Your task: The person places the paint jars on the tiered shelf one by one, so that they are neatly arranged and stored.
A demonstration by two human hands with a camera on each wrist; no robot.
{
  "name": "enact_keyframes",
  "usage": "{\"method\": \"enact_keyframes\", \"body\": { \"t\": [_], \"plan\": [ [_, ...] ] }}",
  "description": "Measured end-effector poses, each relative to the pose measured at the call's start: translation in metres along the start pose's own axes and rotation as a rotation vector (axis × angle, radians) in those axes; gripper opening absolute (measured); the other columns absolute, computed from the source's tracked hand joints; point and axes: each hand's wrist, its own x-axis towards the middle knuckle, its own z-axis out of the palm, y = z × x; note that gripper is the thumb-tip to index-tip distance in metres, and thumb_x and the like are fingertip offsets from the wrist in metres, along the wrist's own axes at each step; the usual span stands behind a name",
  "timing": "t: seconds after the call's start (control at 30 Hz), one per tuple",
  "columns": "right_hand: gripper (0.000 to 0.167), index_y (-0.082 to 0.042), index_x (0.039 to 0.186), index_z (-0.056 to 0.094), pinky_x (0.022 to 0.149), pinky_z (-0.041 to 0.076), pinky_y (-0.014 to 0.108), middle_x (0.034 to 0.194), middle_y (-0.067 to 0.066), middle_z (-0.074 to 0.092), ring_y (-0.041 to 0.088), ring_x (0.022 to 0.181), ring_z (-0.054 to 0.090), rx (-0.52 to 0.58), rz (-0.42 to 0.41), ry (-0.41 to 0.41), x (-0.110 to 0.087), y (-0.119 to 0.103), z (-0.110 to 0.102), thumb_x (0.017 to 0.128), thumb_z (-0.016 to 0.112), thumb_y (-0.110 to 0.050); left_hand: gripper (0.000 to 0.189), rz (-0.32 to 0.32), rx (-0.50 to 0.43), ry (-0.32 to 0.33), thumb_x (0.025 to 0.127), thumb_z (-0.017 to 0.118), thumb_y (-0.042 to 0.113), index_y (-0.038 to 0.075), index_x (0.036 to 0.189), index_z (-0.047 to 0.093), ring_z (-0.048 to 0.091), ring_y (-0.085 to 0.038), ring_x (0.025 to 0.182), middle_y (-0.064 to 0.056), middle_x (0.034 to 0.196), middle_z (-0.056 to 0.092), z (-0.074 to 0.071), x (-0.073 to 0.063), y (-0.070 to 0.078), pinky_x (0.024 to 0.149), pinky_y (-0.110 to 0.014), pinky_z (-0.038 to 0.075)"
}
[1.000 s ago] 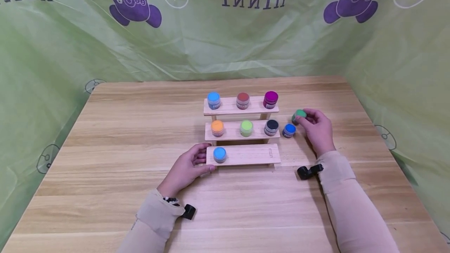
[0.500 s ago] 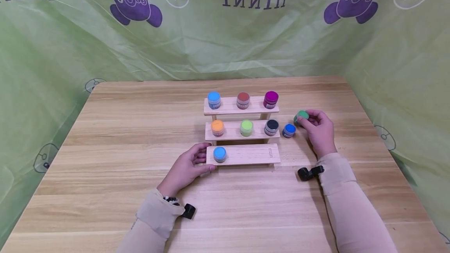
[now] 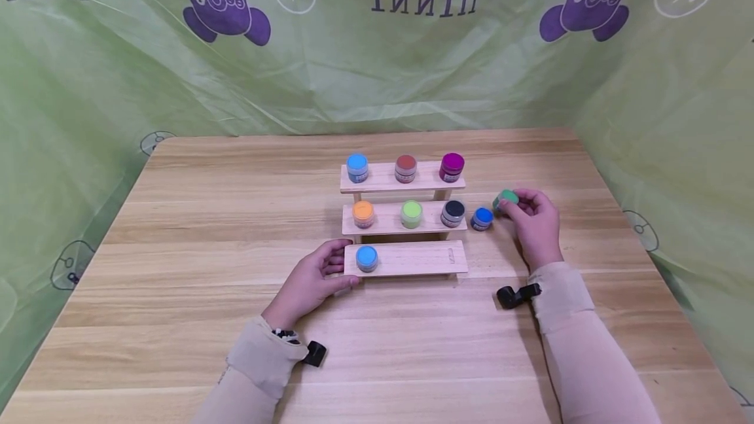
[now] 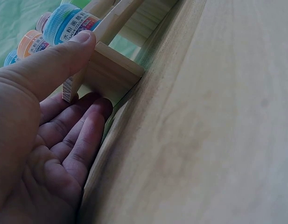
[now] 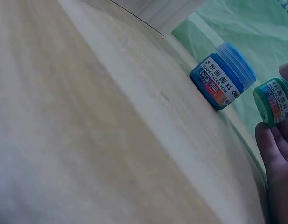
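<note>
At the left end of the lowest step of a wooden tiered rack (image 3: 412, 259), my left hand (image 3: 309, 283) grips the board, thumb at its front edge and fingers behind. A light blue paint jar (image 3: 366, 258) stands on that step, close to the thumb in the left wrist view. My right hand (image 3: 537, 228) pinches a green gouache paint jar (image 5: 275, 101) between thumb and fingers, right of the rack. The green jar is tilted. Beside it a dark blue paint jar (image 3: 482, 218) stands upright on the table, apart from my fingers.
The middle step carries orange (image 3: 362, 214), lime green (image 3: 411, 214) and black (image 3: 453, 213) jars. On the top step stand light blue (image 3: 357, 167), brown-red (image 3: 405, 169) and purple (image 3: 451, 167) jars. A green printed curtain (image 3: 412, 77) surrounds the wooden table (image 3: 206, 214).
My right hand has shifted slightly right and toward me with the green paint jar. The left hand stays at the rack, and the other jars keep their places.
</note>
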Motion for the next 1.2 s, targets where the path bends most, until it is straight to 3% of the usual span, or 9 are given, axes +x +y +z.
{"method": "enact_keyframes", "body": {
  "t": [0.47,1.2],
  "plan": [
    [0.032,-0.013,0.115,0.062,0.084,0.049,0.011,0.111,-0.002,0.061,0.011,0.102,0.056,-0.106,0.014,0.004,-0.014,0.002,-0.005,0.089,0.078,-0.022,0.070,0.008,0.024,0.010,0.080,0.086,0.013,0.008,0.142,0.052,0.064,-0.024,0.108,-0.012,0.122,0.062,0.001,0.001,0.000,0.097,-0.031,0.054],
    [0.032,-0.011,0.116,0.062,0.084,0.050,0.009,0.112,-0.002,0.060,0.010,0.102,0.057,-0.061,0.025,-0.016,-0.028,0.002,-0.009,0.089,0.078,-0.015,0.070,0.013,0.029,0.011,0.081,0.086,0.017,0.007,0.142,0.052,0.064,-0.023,0.107,-0.012,0.122,0.063,0.000,0.000,-0.002,0.096,-0.031,0.054]
  ]
}}
